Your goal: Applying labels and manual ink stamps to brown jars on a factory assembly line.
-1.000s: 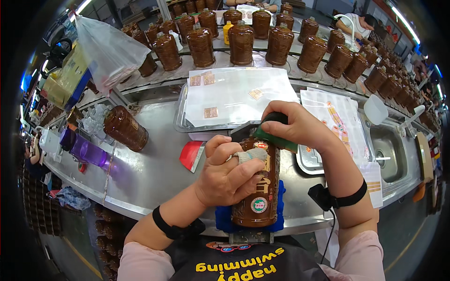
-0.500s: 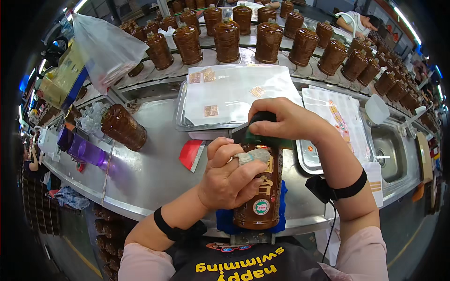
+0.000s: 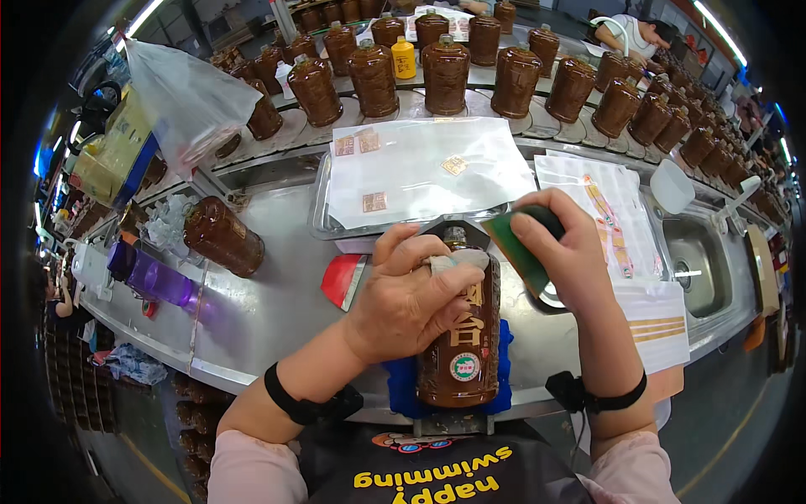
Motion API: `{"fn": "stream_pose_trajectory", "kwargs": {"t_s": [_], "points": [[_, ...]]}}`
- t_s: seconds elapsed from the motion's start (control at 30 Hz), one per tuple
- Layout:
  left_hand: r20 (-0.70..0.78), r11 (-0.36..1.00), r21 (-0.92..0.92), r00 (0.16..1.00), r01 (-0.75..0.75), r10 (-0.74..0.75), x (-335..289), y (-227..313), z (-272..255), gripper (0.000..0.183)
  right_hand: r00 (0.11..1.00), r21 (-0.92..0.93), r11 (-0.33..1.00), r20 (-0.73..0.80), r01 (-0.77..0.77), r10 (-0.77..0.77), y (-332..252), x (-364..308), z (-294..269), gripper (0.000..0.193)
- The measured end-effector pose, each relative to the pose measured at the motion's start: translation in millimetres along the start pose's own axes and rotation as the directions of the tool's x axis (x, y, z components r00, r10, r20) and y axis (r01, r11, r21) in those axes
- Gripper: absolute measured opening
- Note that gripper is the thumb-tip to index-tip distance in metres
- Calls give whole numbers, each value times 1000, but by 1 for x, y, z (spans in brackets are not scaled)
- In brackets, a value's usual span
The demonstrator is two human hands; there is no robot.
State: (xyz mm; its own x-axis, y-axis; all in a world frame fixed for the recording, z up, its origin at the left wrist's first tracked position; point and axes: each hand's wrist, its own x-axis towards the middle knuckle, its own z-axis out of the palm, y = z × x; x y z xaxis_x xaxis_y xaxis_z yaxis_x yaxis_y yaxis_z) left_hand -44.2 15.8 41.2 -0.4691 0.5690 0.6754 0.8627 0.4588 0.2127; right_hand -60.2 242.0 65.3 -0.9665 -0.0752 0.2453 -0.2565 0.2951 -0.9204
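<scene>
A glossy brown bottle (image 3: 457, 357) with gold characters and a round green-and-white sticker lies on a blue padded rest (image 3: 401, 382) right before me, its neck pointing away. My left hand (image 3: 407, 294) is closed on a pale cloth (image 3: 460, 262), pressed against the bottle's shoulder; part of the cloth is hidden under the fingers. My right hand (image 3: 567, 252) grips a green flat scraper (image 3: 519, 252) with a dark handle, held up to the right of the bottle neck and apart from it. A red-and-white scraper (image 3: 342, 281) lies on the steel table left of the bottle.
Beyond the bottle is a tray (image 3: 319, 197) with white sheets bearing small gold labels. More label sheets (image 3: 621, 181) lie right, beside a sink (image 3: 701, 269). Left stand another brown bottle (image 3: 222, 235) and a purple bottle (image 3: 159, 275). Brown bottles (image 3: 445, 76) line the conveyor behind.
My right hand has lifted the green scraper off the bottle and moved it right, uncovering the neck. My left hand stays on the bottle with the cloth. Conveyor bottles have shifted left; a yellow bottle appears.
</scene>
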Motion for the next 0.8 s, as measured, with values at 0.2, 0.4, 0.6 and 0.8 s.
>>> {"fn": "stream_pose_trajectory", "kwargs": {"t_s": [0.2, 0.4, 0.6, 0.8], "points": [[-54, 959, -242, 985, 145, -162, 8, -11, 14, 17, 984, 237, 963, -85, -131, 155, 22, -42, -1, 20], [-16, 875, -392, 948, 285, -317, 5, -15, 19, 20, 981, 355, 925, -86, -135, 176, 28, -58, 4, 22], [-57, 1000, -3, 998, -30, 30, -1, 2, 3, 20, 994, 330, 942, -69, -62, 89, 17, -45, 20, 22], [-16, 993, 100, 998, -57, 59, -3, 6, 2, 22, 980, 359, 922, -74, -146, 184, 34, -53, 25, 23]]}}
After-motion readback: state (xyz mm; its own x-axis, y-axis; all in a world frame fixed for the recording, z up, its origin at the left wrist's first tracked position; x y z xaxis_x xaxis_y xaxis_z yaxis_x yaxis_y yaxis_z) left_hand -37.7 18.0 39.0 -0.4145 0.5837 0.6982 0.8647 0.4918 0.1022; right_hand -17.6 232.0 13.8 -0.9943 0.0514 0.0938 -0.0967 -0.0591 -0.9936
